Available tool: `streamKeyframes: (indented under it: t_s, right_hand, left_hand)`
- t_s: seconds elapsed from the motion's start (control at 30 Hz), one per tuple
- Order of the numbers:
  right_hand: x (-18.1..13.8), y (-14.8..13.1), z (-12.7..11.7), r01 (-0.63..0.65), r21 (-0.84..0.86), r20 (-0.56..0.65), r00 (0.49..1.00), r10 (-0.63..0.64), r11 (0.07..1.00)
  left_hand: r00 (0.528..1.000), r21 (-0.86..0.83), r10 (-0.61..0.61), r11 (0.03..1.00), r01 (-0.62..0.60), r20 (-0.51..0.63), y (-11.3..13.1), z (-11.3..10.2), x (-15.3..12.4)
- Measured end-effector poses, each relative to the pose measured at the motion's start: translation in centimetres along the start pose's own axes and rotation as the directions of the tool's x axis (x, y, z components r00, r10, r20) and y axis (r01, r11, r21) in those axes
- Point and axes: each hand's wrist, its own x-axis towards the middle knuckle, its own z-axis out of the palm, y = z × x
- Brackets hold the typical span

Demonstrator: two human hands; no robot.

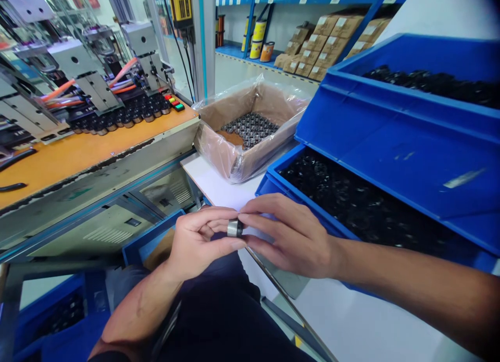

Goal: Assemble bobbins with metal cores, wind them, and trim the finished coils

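Note:
A small silver, finely ridged metal ring (233, 228) with a black piece at its right end is in front of me, between my two hands. My left hand (193, 242) is closed on it, thumb below and fingers above. From the right, the fingertips of my right hand (291, 236) close around the black end, thumb under and fingers over. The fingertips partly hide that end, so how the black piece sits in the ring cannot be made out.
Blue bins (375, 112) of black parts stand at the right. A plastic-lined carton (219, 164) holds rows of small parts on the white table (207, 177). At the left, ring-like parts (128, 117) line an orange bench (117, 151) beneath machinery.

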Motion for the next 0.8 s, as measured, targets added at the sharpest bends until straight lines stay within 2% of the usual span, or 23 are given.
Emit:
streamKeyframes:
  t_s: [0.8]
  right_hand:
    - [0.01, 0.09, -0.07, 0.042, -0.026, 0.005, 0.999, -0.042, 0.999]
  left_hand:
    - [0.999, -0.07, 0.01, 0.998, -0.006, 0.053, -0.03, -0.03, -0.01]
